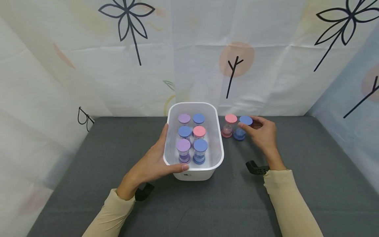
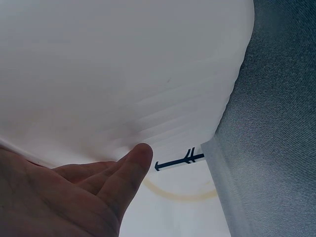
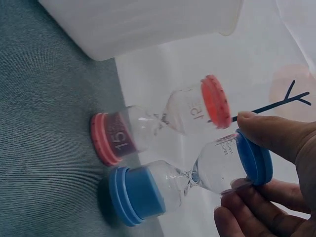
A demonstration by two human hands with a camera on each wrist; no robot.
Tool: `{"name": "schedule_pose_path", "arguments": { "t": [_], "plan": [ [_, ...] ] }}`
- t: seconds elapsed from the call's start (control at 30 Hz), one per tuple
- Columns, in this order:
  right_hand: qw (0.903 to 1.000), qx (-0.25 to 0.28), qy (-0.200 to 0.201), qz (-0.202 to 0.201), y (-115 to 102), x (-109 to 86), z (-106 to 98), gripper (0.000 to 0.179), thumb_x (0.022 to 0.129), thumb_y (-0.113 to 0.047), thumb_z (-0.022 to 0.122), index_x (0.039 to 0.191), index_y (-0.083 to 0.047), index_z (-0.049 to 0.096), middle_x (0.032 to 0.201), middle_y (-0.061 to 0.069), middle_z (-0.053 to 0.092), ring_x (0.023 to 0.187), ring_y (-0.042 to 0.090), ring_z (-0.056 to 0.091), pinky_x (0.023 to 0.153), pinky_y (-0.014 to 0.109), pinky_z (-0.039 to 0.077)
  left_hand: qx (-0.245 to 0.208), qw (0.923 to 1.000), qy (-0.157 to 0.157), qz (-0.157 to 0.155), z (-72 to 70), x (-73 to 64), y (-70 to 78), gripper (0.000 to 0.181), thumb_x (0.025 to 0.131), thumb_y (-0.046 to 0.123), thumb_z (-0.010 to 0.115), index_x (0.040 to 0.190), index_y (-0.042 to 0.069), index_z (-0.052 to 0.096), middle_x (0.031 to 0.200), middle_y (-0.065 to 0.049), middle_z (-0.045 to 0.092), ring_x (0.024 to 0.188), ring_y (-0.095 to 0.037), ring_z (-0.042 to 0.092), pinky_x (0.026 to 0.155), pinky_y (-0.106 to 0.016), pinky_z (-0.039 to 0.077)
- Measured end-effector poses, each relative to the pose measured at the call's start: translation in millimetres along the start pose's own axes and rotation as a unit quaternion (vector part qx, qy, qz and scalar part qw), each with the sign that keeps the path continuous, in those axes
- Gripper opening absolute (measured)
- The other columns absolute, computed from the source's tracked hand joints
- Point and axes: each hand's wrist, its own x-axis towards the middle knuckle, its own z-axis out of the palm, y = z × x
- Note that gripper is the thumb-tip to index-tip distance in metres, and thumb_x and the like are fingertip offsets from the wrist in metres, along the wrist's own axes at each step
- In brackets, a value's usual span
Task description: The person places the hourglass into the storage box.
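Note:
My left hand (image 1: 158,163) lies along the left and front sides of a white plastic bin (image 1: 193,174); the thumb rests at the front rim. Its straight fingers (image 2: 133,165) touch the outer wall in the left wrist view. To the right of the bin, my right hand (image 1: 262,133) pinches a blue hourglass (image 3: 143,195) by its upper cap, between thumb and fingers. That hourglass is upright; whether its base touches the cloth I cannot tell. Close beside it stands a pink hourglass (image 1: 230,125), its sand in the lower bulb.
Inside the bin several capped hourglasses stand upright, among them a purple hourglass (image 1: 183,149), a blue-capped one (image 1: 200,149) and a pink-capped one (image 1: 199,131). A dark grey cloth (image 1: 225,204) covers the table. Behind it hangs a white patterned curtain (image 1: 195,72).

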Motion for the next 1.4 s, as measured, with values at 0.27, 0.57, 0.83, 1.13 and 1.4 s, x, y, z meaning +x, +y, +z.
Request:
{"name": "schedule_pose_path", "arguments": {
  "t": [0.27, 0.57, 0.83, 1.13, 1.4],
  "plan": [
    [0.999, 0.035, 0.021, -0.015, -20.1, -2.1, -16.5, 0.056, 0.083, -0.021, 0.087, 0.129, 0.003, 0.067, 0.114, 0.023, 0.07, 0.083, -0.008, 0.062, 0.075, 0.01, 0.049, 0.004, 1.0, -0.001, -0.003, -0.2, 0.3, -0.5, 0.129, 0.074, 0.041, 0.091, 0.16, 0.043, -0.004, 0.152, 0.001, 0.042, 0.12, -0.019, 0.057, 0.094, -0.053, 0.051],
    [0.9942, 0.081, 0.045, -0.055, -57.0, -13.9, -34.1, 0.05, 0.077, -0.012, 0.09, 0.122, -0.001, 0.073, 0.103, 0.001, 0.072, 0.087, 0.003, 0.068, 0.078, 0.014, 0.052, -0.001, 1.0, 0.0, 0.001, -0.5, 0.3, -1.4, 0.13, 0.073, 0.04, 0.092, 0.161, 0.043, -0.004, 0.153, 0.002, 0.041, 0.122, -0.02, 0.057, 0.096, -0.055, 0.049],
    [0.9848, 0.128, 0.049, -0.106, -90.9, -29.8, -47.8, 0.044, 0.074, -0.002, 0.09, 0.116, -0.002, 0.075, 0.104, -0.001, 0.074, 0.092, 0.014, 0.07, 0.083, 0.02, 0.053, 0.0, 1.0, 0.001, 0.001, 0.0, 0.4, -1.3, 0.129, 0.073, 0.041, 0.092, 0.16, 0.043, -0.003, 0.151, 0.002, 0.043, 0.12, -0.02, 0.058, 0.095, -0.055, 0.05],
    [0.9506, 0.265, -0.039, -0.157, -119.5, -51.4, -56.2, 0.044, 0.074, 0.014, 0.083, 0.116, 0.009, 0.071, 0.111, 0.015, 0.071, 0.099, 0.026, 0.066, 0.092, 0.023, 0.052, 0.008, 1.0, 0.003, 0.003, -0.6, 1.0, 0.0, 0.129, 0.072, 0.042, 0.092, 0.16, 0.043, -0.002, 0.152, 0.002, 0.043, 0.122, -0.019, 0.056, 0.098, -0.055, 0.048],
    [0.9244, 0.281, -0.13, -0.223, -130.2, -64.2, -39.3, 0.047, 0.073, 0.018, 0.081, 0.118, 0.012, 0.068, 0.113, 0.02, 0.069, 0.102, 0.027, 0.065, 0.095, 0.03, 0.052, -0.002, 1.0, 0.0, 0.005, -0.9, 0.8, 0.6, 0.131, 0.072, 0.039, 0.093, 0.16, 0.043, -0.002, 0.153, 0.0, 0.041, 0.123, -0.021, 0.056, 0.098, -0.055, 0.048]
  ]
}}
